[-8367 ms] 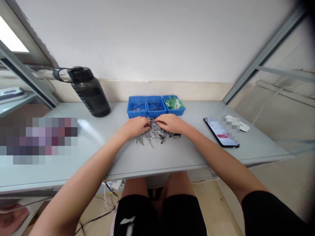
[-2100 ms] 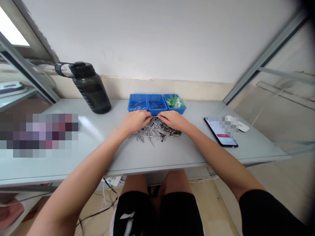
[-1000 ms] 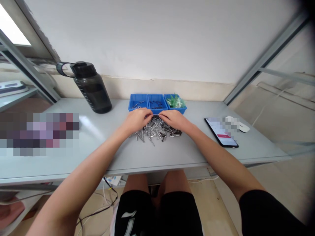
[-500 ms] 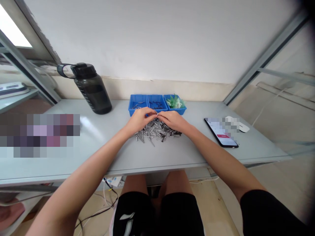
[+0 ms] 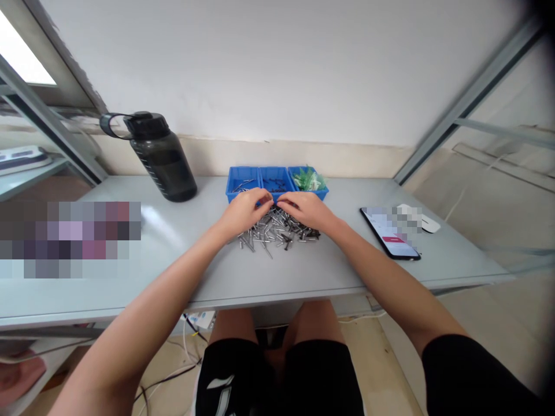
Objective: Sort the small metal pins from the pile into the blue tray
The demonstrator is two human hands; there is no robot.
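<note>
A pile of loose metal fasteners (image 5: 269,230), mostly silver pins that look like rivets or nails with some dark screws mixed in, lies on the grey table. My left hand (image 5: 247,209) is over its left back edge, fingers curled and thumb close to the fingertips. Opposite it, my right hand (image 5: 309,209) has its fingers pressed together in a pinch. A small gap parts the two sets of fingertips. Whatever either pinch holds is too small to make out. Just behind stand three joined blue bins (image 5: 243,171): silver pieces left, dark screws middle, green and white plastic pieces right.
A large dark water bottle (image 5: 167,164) stands at the back left. On the right lie a phone (image 5: 388,234) and a white mouse (image 5: 427,223). The table's front edge (image 5: 277,301) runs above my legs. Cables (image 5: 173,375) hang below it.
My fingertips met over the pile with a small shiny piece between them; now they are slightly apart. The bins and the pile look the same.
</note>
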